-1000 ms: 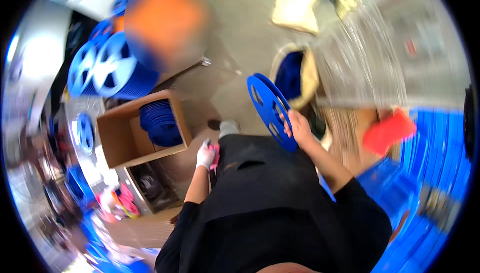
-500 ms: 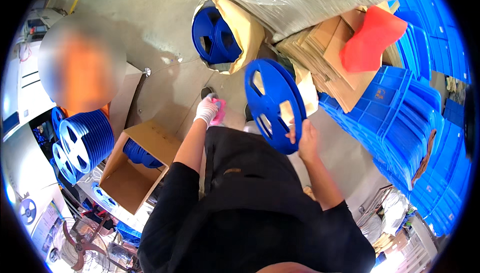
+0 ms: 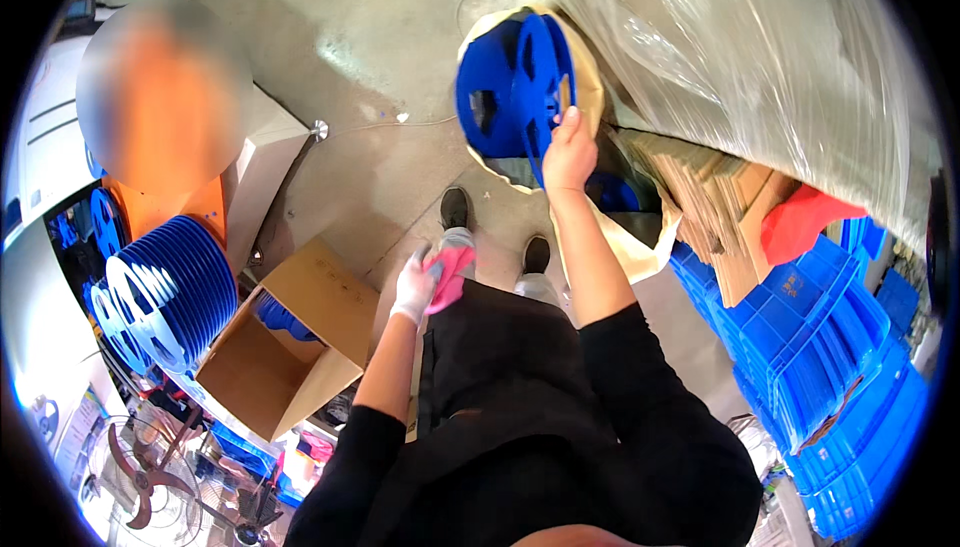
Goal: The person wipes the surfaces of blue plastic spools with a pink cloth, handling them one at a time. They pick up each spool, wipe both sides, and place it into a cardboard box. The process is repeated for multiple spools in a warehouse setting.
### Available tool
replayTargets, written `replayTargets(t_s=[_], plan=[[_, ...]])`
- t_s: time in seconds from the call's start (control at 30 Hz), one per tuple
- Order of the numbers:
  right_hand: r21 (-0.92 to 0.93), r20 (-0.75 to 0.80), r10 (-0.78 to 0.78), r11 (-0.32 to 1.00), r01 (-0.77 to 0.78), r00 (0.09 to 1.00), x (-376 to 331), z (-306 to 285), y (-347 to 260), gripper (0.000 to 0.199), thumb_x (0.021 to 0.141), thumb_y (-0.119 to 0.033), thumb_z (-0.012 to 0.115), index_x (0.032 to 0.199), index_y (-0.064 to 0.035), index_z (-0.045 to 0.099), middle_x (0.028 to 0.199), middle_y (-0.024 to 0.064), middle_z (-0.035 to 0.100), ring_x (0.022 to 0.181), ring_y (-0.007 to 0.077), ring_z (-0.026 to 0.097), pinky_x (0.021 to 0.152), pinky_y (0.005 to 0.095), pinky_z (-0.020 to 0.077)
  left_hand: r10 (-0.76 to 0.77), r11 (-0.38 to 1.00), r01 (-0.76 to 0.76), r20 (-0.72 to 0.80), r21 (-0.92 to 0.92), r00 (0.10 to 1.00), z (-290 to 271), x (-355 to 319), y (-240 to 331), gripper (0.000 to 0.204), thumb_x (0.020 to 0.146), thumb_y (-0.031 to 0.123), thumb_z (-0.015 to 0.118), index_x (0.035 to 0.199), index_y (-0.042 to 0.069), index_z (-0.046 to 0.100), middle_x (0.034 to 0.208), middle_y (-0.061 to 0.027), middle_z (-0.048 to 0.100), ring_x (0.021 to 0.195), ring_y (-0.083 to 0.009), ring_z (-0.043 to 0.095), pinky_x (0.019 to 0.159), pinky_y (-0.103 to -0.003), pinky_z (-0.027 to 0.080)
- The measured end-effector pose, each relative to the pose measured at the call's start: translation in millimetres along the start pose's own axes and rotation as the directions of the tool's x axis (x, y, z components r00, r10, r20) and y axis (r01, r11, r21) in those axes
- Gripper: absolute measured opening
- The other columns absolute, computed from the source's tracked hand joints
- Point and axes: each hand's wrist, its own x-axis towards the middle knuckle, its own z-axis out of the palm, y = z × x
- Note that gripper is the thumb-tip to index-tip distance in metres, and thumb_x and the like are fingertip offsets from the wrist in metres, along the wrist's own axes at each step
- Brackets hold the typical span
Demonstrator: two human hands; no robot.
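Observation:
My right hand (image 3: 570,154) grips the edge of a blue plastic reel (image 3: 538,59), which stands on edge in the mouth of a cream sack (image 3: 588,87). Beside it in that sack lies another blue reel (image 3: 485,72). My left hand (image 3: 412,289), in a white glove, is closed on a pink cloth (image 3: 456,277) in front of my dark apron. Just right of the first sack, a second open sack (image 3: 625,255) has something blue and dark inside, partly hidden by my right forearm.
An open carton (image 3: 262,357) with blue reels inside stands at left, by a row of blue reels (image 3: 185,287). A person in orange (image 3: 170,127) is beyond. At right are cardboard sheets (image 3: 700,202), a red sheet (image 3: 800,227), blue crates (image 3: 785,317) and a film-wrapped load (image 3: 740,57).
My right hand has carried the blue reel forward from in front of me to the cream sack. My left hand with the pink cloth has come closer to my body. The view has shifted.

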Motion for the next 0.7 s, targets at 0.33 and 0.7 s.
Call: replayTargets(t_s=[0.33, 0.7], plan=[[-0.292, -0.062, 0.019, 0.956, -0.036, 0.998, 44.1, 77.2, 15.9, 0.045, 0.098, -0.042, 0.037, 0.096, -0.0023, 0.058, 0.091, 0.0254, 0.063, 0.086, 0.0444, 0.059, 0.075, 0.0538, 0.0436, -0.555, 0.629, 0.388, -0.039, -0.673, 0.831, -84.4, -119.8, -206.7, 0.047, 0.083, 0.018, 0.06, 0.125, -0.001, 0.051, 0.111, -0.0142, 0.06, 0.096, -0.02, 0.058, 0.086, -0.031, 0.047], [-0.689, 0.421, 0.128, 0.69, 0.224, 0.898, 4.7, 118.4, 1.9, 0.09, 0.077, -0.039, 0.07, 0.148, -0.0156, 0.02, 0.152, 0.0292, 0.009, 0.134, 0.0482, 0.025, 0.11, 0.0552, 0.0248, -0.699, 0.611, 0.588, -0.012, -0.53, 0.715, -144.4, -177.6, -130.1, 0.048, 0.084, 0.024, 0.064, 0.126, 0.005, 0.054, 0.113, -0.0162, 0.064, 0.103, -0.0251, 0.062, 0.092, -0.029, 0.047]])
